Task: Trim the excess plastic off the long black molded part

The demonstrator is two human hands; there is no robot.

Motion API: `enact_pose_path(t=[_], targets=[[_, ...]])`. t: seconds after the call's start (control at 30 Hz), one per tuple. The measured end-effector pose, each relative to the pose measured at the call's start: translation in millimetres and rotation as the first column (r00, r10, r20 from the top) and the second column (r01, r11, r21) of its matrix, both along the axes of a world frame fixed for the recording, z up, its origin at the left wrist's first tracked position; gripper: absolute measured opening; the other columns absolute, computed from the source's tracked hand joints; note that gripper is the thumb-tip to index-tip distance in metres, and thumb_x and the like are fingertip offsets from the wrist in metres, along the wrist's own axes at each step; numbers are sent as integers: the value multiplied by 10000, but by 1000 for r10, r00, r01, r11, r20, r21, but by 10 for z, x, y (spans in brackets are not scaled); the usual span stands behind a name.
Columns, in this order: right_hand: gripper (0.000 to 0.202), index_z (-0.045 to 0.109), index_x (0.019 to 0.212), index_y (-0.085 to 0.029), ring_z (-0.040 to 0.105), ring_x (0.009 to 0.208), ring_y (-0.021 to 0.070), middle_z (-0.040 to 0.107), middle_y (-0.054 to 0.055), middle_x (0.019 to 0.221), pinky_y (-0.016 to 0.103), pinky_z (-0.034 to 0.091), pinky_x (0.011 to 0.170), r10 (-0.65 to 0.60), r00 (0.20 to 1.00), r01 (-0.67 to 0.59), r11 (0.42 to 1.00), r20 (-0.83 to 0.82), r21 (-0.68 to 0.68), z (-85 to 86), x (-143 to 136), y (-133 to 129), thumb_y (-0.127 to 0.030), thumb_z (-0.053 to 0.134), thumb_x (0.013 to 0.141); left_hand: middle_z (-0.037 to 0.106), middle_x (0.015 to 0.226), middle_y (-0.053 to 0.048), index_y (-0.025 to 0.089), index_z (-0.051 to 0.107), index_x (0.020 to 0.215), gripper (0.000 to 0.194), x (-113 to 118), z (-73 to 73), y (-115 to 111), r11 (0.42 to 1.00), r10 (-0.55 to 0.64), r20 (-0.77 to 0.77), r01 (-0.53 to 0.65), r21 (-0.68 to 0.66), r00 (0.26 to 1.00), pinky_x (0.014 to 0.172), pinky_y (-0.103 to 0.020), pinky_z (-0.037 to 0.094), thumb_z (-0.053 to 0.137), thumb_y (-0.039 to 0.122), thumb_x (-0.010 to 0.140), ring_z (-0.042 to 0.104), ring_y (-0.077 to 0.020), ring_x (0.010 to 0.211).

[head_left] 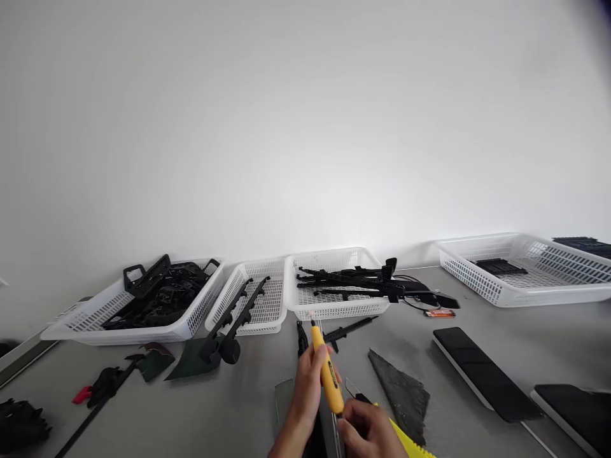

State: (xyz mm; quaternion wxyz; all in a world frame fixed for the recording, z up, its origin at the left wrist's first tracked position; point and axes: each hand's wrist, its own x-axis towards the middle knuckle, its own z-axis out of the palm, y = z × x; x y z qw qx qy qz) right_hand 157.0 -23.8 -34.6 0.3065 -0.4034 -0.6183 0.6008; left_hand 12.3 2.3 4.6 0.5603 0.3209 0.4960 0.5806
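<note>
A yellow tool (pixel 328 375) with a slim tip points away from me, towards the front of a white basket. My left hand (pixel 310 381) is closed around its upper part, with the thumb on the handle. My right hand (pixel 367 429) is closed at the tool's near end, by a small dark part there. Under the hands lies a long dark item, mostly hidden. A black caliper (pixel 351 329) rests just beyond the tool, and a dark cloth (pixel 403 394) lies to the right of my hands.
White baskets with black parts stand along the wall: a full one (pixel 176 327), a narrow one (pixel 260 327), a middle one (pixel 344 312) and a right one (pixel 520 298). Black-topped devices (pixel 482 369) lie right; green sheets (pixel 191 364) lie left.
</note>
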Motion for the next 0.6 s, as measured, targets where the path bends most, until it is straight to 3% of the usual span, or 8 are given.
enact_pose_path(t=[0.13,0.23,0.33,0.6], targets=[[533,505,701,-193,425,629,128,486,-3,644,267,306,600,73,997,-73,997,16,33,129,-186,218,-671,626,903,564,516,39,186,651,945,620,-12,48,245,990,13,6,-14,142,1000,432,-222,414,657,802,884,461,-110,408],[631,526,720,-186,416,603,123,473,-8,623,268,295,585,123,992,-122,992,-10,41,33,-256,266,-781,576,924,569,517,34,178,658,984,597,-66,-55,301,985,38,59,-47,166,998,421,-215,403,622,772,927,467,-112,403],[689,515,731,-186,356,622,114,420,-19,642,266,270,583,83,996,-81,995,-38,55,-75,-284,226,-840,508,947,590,532,27,182,650,1013,565,-108,-134,272,983,40,95,-56,173,995,434,-215,411,606,742,956,486,-118,419],[569,465,745,-192,331,664,111,391,-25,696,270,253,603,8,1000,-6,994,-23,110,-154,-240,116,-686,526,1020,612,532,24,210,621,989,546,-76,-173,221,985,94,116,-109,134,989,427,-237,440,586,754,957,509,-137,415]])
